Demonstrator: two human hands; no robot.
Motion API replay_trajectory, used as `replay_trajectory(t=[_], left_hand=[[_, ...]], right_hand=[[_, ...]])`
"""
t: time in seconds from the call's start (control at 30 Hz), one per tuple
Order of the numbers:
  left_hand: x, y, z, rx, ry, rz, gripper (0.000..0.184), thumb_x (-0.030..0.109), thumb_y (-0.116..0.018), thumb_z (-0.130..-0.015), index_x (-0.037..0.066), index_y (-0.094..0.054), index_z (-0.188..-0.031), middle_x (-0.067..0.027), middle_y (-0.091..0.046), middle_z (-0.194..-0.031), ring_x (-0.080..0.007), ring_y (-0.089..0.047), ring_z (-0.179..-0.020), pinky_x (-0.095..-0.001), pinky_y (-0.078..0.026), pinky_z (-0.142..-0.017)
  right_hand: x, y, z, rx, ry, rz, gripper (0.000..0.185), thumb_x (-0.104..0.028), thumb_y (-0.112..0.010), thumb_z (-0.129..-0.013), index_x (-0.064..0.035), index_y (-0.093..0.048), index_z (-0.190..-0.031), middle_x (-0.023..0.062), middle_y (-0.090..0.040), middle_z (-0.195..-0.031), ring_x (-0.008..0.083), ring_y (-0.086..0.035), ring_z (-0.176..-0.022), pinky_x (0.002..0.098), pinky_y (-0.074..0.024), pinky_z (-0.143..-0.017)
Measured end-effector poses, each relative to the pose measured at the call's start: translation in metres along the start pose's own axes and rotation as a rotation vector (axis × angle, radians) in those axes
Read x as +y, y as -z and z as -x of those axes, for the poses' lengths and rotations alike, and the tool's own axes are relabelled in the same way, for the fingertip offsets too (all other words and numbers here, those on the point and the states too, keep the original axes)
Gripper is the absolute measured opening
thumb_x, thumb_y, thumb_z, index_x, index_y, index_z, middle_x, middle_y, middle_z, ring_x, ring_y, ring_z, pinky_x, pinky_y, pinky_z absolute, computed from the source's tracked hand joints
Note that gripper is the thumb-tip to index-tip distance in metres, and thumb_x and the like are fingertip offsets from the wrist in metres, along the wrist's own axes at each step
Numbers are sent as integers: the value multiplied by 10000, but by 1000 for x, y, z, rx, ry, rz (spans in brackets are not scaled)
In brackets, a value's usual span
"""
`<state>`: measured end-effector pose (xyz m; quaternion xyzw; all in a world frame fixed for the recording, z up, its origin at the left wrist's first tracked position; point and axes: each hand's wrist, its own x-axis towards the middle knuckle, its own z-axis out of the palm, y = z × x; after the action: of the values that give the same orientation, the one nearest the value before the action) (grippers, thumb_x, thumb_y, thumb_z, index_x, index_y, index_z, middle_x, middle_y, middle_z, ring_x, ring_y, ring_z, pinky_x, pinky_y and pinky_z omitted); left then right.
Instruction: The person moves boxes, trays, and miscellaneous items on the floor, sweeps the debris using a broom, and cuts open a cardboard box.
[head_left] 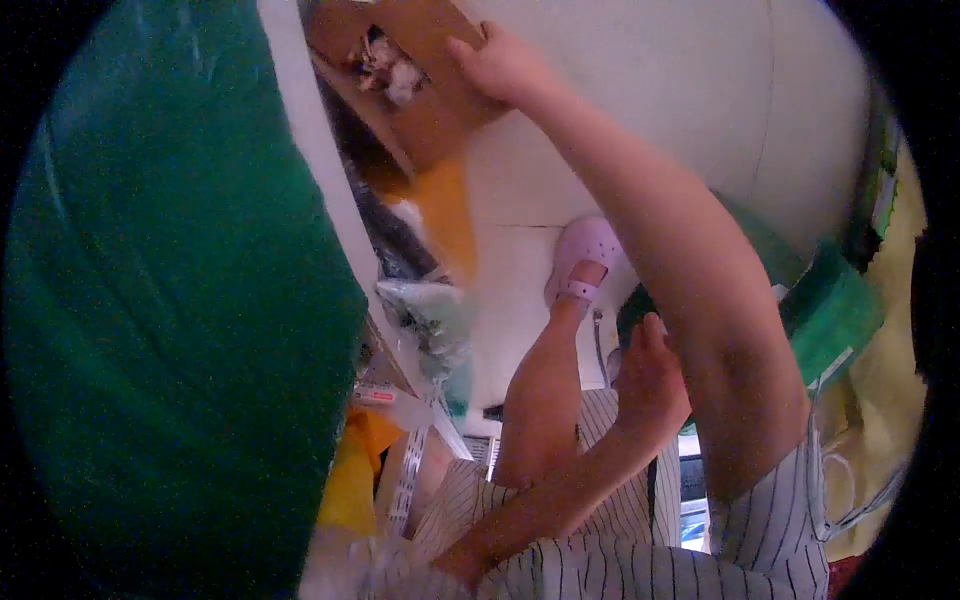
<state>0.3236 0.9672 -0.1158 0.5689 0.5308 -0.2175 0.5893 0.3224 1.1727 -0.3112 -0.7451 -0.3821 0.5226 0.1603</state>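
Note:
At the top of the head view, my right hand [505,68] is closed on the edge of a brown cardboard box [440,135]. Inside the box lie small crumpled pieces [388,70], whitish and dark, too blurred to name. My left hand [652,385] is lower down, beside my right forearm and above my lap. Its fingers are curled in, and my right arm partly covers that area; whatever it may hold is hidden.
A green-covered tabletop [190,300] with a white edge fills the left side. Clear plastic bags [425,315] and a yellow-orange item [355,480] are beneath its edge. My foot in a pink clog [590,255] rests on the pale floor [680,80]. Green material [835,310] lies at right.

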Motion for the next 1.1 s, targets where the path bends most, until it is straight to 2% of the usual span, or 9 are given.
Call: replay_trajectory(t=[0.17, 0.33, 0.6, 0.67, 0.77, 0.8, 0.93, 1.07, 1.1], left_hand=[[-16, -17, 12, 62, -37, 5, 359, 127, -529, -638, 13, -415, -959, -175, -385, -996, -313, -386, -894, -361, -378, -720], [-41, -25, 28, 91, -89, -21, 405, 144, -547, -626, 15, -399, -980, -180, -384, -995, -316, -391, -889, -364, -378, -720], [-35, -21, 10, 143, -41, -9, 479, 171, -575, -606, 19, -374, -1014, -188, -383, -992, -321, -398, -881, -370, -379, -721], [-35, -31, 4, 162, -13, -14, 498, 177, -582, -601, 20, -368, -1022, -190, -382, -991, -323, -399, -879, -371, -380, -722], [-47, -38, 3, 209, 43, 5, 526, 187, -592, -594, 22, -358, -1035, -192, -382, -990, -325, -402, -876, -373, -380, -722], [-51, -40, 2, 229, 67, 15, 535, 191, -596, -591, 22, -355, -1039, -193, -382, -990, -325, -403, -875, -374, -380, -722], [-46, -35, 1, 555, 8, 142, 621, 168, -626, -555, 18, -307, -1066, -202, -380, -973, -348, -379, -903, -400, -347, -745], [-54, -31, -2, 729, -106, 283, 640, 104, -636, -541, 13, -292, -1073, -212, -368, -995, -364, -356, -929, -403, -314, -785], [-56, -35, -6, 733, -107, 280, 640, 104, -636, -541, 13, -292, -1073, -212, -368, -995, -364, -356, -929, -403, -314, -785]], right_hand=[[-31, -85, 26, -48, 14, -39, 620, -356, -442, -737, 22, -199, -1165, 199, -530, -811, 343, -517, -735, 394, -416, -680], [-35, -149, 87, -94, 35, 73, 598, -299, -415, -766, -22, -103, -1194, 225, -484, -895, 334, -482, -832, 399, -392, -694], [0, -157, 37, -263, 73, 75, 502, -223, -443, -750, -33, -229, -1162, 212, -481, -925, 333, -477, -839, 387, -392, -691], [33, -144, 44, -375, 25, 79, 465, -201, -447, -746, -26, -274, -1140, 211, -480, -934, 336, -478, -839, 382, -392, -694], [16, -60, 86, -271, 309, 35, 381, -216, -455, -748, -23, -372, -1066, 185, -490, -956, 302, -500, -832, 360, -402, -694], [2, -14, 94, -434, 241, 102, 371, -224, -466, -746, -23, -391, -1049, 172, -495, -958, 281, -508, -829, 347, -406, -695], [43, 81, 157, -341, 83, -35, 417, -255, -497, -731, -24, -389, -1062, 142, -505, -935, 226, -512, -825, 301, -410, -682], [83, 101, 235, -576, 189, -12, 607, -306, -555, -683, -13, -289, -1143, 173, -416, -1052, 229, -427, -964, 303, -371, -779], [87, 104, 246, -647, 19, -162, 666, -307, -573, -668, -31, -239, -1173, 160, -389, -1078, 214, -395, -994, 298, -353, -801]])
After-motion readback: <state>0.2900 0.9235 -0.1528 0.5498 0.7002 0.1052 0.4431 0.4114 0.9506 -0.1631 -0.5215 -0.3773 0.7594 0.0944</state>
